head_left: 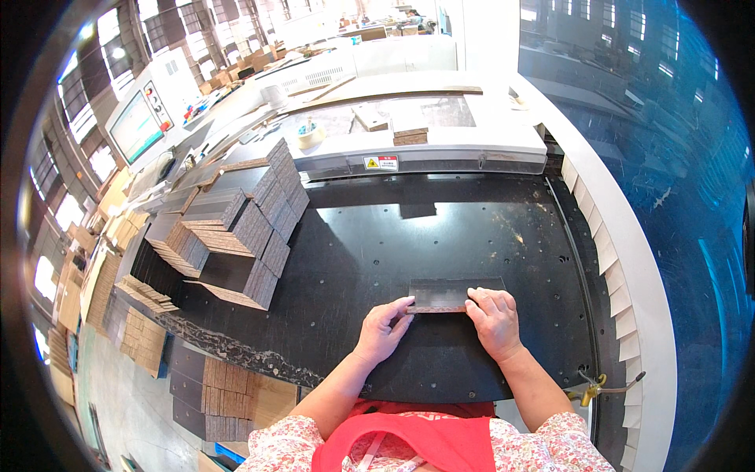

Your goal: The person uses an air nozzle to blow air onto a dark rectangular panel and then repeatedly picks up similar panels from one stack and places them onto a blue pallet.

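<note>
A small dark-faced chipboard panel lies over the black table just in front of me, its raw brown edge toward me. My left hand grips its left end between thumb and fingers. At the opposite end, my right hand holds the panel with curled fingers. I cannot tell whether the panel rests on the table or hangs slightly above it. To the left, stacks of similar dark panels stand on the table, their chipboard edges showing.
The black table has small holes and a chipped front-left edge. Behind it runs a white machine beam, bearing a roll of tape and small board pieces. A yellow valve sits right; a control screen stands far left.
</note>
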{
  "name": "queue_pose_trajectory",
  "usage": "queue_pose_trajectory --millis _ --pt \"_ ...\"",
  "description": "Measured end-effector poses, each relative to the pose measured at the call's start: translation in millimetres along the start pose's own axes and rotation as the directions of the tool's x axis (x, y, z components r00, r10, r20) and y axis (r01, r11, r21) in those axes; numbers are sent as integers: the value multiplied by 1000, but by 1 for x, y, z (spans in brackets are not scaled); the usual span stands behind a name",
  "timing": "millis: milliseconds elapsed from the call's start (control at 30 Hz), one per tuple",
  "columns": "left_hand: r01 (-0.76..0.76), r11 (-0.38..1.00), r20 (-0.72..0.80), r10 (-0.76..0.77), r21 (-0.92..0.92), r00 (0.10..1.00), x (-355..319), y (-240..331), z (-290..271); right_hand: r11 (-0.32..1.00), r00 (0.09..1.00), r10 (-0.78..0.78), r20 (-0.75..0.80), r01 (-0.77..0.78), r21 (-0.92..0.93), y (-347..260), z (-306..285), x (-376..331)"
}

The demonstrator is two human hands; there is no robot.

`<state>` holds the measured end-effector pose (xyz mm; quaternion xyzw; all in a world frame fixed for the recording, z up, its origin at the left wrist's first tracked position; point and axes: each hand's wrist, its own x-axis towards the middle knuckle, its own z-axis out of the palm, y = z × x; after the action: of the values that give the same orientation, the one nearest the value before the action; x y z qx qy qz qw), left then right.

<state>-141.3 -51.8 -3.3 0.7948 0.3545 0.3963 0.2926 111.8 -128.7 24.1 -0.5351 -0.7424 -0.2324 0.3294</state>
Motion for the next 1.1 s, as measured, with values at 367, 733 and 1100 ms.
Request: queue_pose_trajectory --millis 367,733,1100 --pt "29 999 -10 -29 17 1000 1 4 0 1000 1000 -11 -7 11 9 2 2 -1" --pt "45 999 -7 -45 -27 999 1 5 -1 1000 1000 5 -2 -5 10 0 1 -1" --pt "9 1000 -33 -9 14 999 0 3 1 1000 1000 1 -7 -1 11 0 0 0"
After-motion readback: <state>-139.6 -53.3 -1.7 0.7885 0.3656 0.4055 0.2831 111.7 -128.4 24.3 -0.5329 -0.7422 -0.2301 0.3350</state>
